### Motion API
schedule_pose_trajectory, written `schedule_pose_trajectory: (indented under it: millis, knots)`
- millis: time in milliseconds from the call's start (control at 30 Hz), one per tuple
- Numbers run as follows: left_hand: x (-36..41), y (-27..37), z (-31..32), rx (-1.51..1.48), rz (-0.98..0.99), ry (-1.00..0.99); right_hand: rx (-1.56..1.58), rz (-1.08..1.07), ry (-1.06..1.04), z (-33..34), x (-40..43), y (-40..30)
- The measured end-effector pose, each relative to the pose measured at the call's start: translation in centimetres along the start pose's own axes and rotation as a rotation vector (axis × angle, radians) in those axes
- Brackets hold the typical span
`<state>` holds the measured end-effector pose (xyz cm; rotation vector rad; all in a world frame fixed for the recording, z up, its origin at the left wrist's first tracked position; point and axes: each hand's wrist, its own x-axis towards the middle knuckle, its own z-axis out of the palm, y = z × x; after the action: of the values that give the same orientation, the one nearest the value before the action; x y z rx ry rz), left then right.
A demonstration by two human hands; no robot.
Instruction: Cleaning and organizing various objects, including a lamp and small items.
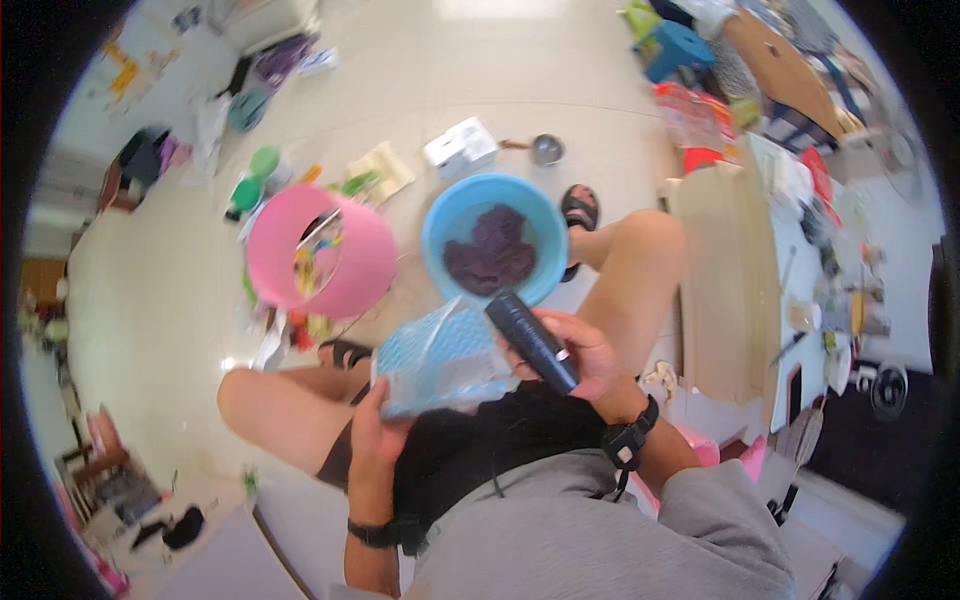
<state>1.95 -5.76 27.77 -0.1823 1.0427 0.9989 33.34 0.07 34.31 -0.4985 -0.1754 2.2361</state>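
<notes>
My left hand grips the near left corner of a light-blue patterned pack in clear plastic wrap, held over my lap. My right hand is closed around a dark tube-shaped container that bears writing; it tilts with one end up toward the basin. The container is beside the pack's right edge; whether they touch, I cannot tell. Just beyond both hands stands a blue plastic basin with dark purple cloth lying in water. A pink plastic bin holding mixed small items stands left of the basin.
Behind the basin are a white box and a metal ladle. Green-lidded containers and loose wrappers lie around the bin. A cream cabinet rises at my right; a blue stool stands farther back.
</notes>
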Motion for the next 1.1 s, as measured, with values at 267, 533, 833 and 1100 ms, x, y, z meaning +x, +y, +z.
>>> schedule_pose_trajectory:
  millis: [267, 533, 833, 1100]
  knots:
    - [0.5, 1.1, -0.4, -0.105, -0.015, -0.001, -0.272, -0.483, 0.217, 3.2, -6.4, -4.2]
    - [2.9, 1.9, -1.9, -0.246, -0.085, -0.447, -0.63, -1.124, 1.036, -3.8, -18.5, -8.5]
    - [1.7, 3.6, 1.7, -0.095, -0.065, -0.487, -0.837, -1.394, 1.703, -8.7, -31.2, -12.6]
    - [1.4, 3.7, 1.4, -0.198, -0.234, -0.62, -1.315, -1.312, 1.831, -10.0, -28.6, -27.5]
